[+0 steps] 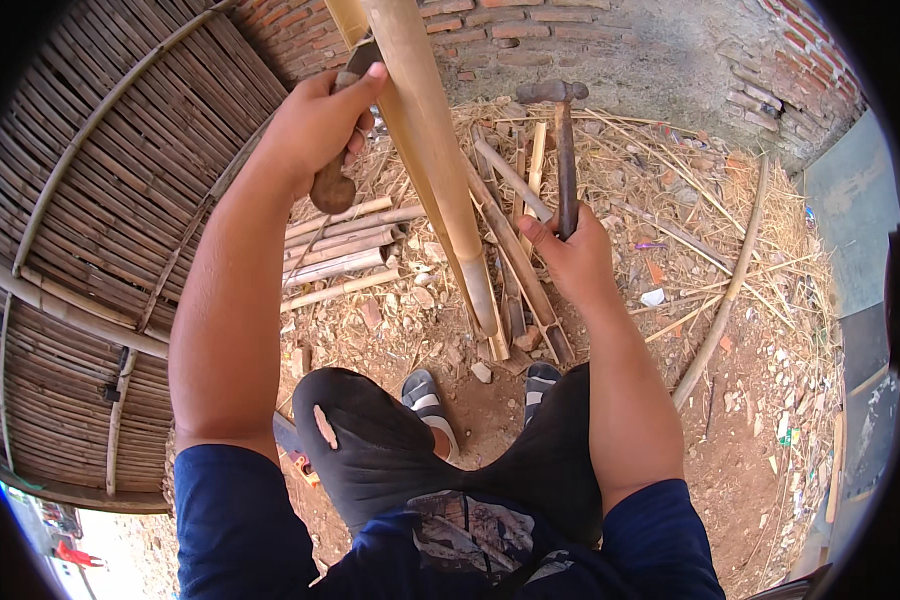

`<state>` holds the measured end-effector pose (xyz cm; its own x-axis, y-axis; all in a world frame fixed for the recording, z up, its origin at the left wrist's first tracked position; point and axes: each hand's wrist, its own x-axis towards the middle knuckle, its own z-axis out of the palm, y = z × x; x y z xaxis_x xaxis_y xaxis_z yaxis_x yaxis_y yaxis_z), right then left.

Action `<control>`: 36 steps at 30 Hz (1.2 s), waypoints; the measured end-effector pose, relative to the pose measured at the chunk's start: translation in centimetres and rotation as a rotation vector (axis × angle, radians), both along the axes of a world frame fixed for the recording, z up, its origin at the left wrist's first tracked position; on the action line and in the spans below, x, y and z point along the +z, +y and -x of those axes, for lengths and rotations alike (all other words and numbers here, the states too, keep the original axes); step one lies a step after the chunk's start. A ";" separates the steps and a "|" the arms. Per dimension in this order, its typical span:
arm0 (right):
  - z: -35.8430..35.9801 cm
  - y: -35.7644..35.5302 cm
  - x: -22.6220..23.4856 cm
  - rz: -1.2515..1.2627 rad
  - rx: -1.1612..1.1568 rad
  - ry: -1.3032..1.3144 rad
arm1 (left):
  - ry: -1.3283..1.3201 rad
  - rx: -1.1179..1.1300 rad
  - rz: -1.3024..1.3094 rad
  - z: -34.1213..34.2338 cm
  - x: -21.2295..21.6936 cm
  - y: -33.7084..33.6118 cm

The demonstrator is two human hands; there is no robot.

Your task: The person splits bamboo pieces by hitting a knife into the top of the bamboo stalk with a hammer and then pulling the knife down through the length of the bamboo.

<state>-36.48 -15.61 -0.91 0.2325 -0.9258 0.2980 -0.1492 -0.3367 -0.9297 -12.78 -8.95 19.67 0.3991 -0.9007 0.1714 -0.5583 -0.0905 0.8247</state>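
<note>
Straw-littered dirt by a brick wall (570,40): an upright bamboo pole (440,150), still unsplit, stands at twelve o'clock. The left hand (315,125) clenches a knife handle (332,185); the right hand (570,255) grips a hammer (564,150). Split strips (345,250) lie at ten o'clock.

Bright daylight falls from above on my bare forearms and the pale straw-littered dirt ground (730,300), with soft short shadows. Focus is sharp centrally; the fisheye bends the brown woven bamboo panel (100,250), and black vignetting rings the frame
</note>
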 end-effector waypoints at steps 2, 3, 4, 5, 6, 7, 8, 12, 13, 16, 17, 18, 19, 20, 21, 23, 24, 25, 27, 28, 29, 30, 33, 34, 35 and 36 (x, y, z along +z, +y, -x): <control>0.0 -0.2 -0.1 -0.008 -0.003 0.032 | -0.177 0.087 -0.091 -1.8 1.4 -2.1; -0.1 -0.2 -0.4 -0.019 0.016 0.043 | -0.205 0.090 -0.205 -2.8 1.8 -2.6; 0.0 -0.5 -0.9 -0.027 0.025 0.055 | -0.233 0.082 -0.316 -3.7 1.9 -3.4; 0.3 -0.7 -1.0 -0.036 0.029 0.067 | -0.263 0.069 -0.428 -4.1 1.7 -3.9; 0.3 -0.7 -1.0 -0.043 0.052 0.049 | -0.192 0.084 -0.443 -4.3 0.6 -4.2; 0.1 -0.4 -0.9 -0.057 0.082 0.029 | -0.178 0.084 -0.459 -4.6 -0.5 -4.1; -0.1 -0.2 -0.8 -0.068 0.109 0.009 | -0.164 0.082 -0.474 -4.7 -1.7 -4.1; -0.1 0.6 -0.3 -0.303 0.314 -0.037 | 0.073 0.106 -0.415 -5.5 -5.1 -4.2; 0.0 0.2 -1.1 -0.247 0.285 0.028 | 0.128 0.111 -0.388 -5.4 -5.4 -4.3; -0.1 -0.6 -2.5 -0.141 0.282 0.246 | 0.118 0.045 -0.373 -6.3 -5.6 -4.2; 0.1 -0.2 -0.9 -0.149 0.339 0.330 | 0.101 0.041 -0.379 -6.7 -5.5 -3.8; 0.0 0.2 0.0 -0.155 0.397 0.414 | 0.060 0.049 -0.397 -7.1 -5.3 -3.4; -0.1 0.2 -0.2 -0.149 0.426 0.446 | 0.022 0.043 -0.411 -6.7 -4.8 -3.2; -0.4 0.1 -0.7 -0.144 0.456 0.477 | -0.017 0.039 -0.425 -6.3 -4.4 -3.1; -0.6 0.1 -1.1 -0.137 0.487 0.509 | -0.038 0.039 -0.418 -5.9 -4.0 -2.9; -1.2 0.1 -1.5 -0.136 0.560 0.597 | -0.081 0.044 -0.408 -5.0 -3.5 -2.5; -1.5 0.1 -1.7 -0.135 0.596 0.641 | -0.143 0.057 -0.427 -4.7 -3.1 -2.3; -1.8 0.1 -1.8 -0.170 0.591 0.622 | -0.204 0.070 -0.444 -4.5 -2.8 -2.1; -2.3 0.1 -1.9 -0.241 0.578 0.584 | -0.408 0.099 -0.442 -4.7 -2.9 -1.9; -2.4 -0.1 -2.0 -0.357 0.592 0.517 | -0.553 0.120 -0.421 -4.9 -2.9 -1.7; -2.4 -0.5 -2.2 -0.472 0.604 0.449 | -0.698 0.140 -0.399 -5.1 -2.9 -1.6; -2.2 -0.7 -2.4 -0.587 0.612 0.379 | -0.783 0.157 -0.387 -5.2 -3.0 -1.3; -1.7 -1.2 -3.2 -0.680 0.669 0.242 | -0.985 0.187 -0.354 -5.1 -3.3 -0.3; -1.8 -0.8 -3.1 -0.503 0.587 0.316 | -1.010 0.191 -0.348 -5.3 -3.6 0.1; -2.1 0.0 -3.0 -0.325 0.503 0.386 | -1.035 0.194 -0.342 -5.6 -3.8 0.4; -2.3 0.6 -2.9 -0.147 0.416 0.453 | -1.064 0.198 -0.332 -5.8 -4.1 0.5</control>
<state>-34.14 -14.98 -3.80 0.6554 -0.7543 -0.0379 -0.4228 -0.3248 -0.8460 -6.95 -8.42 15.53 0.3337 -0.9021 0.2737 -0.9135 -0.3812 -0.1424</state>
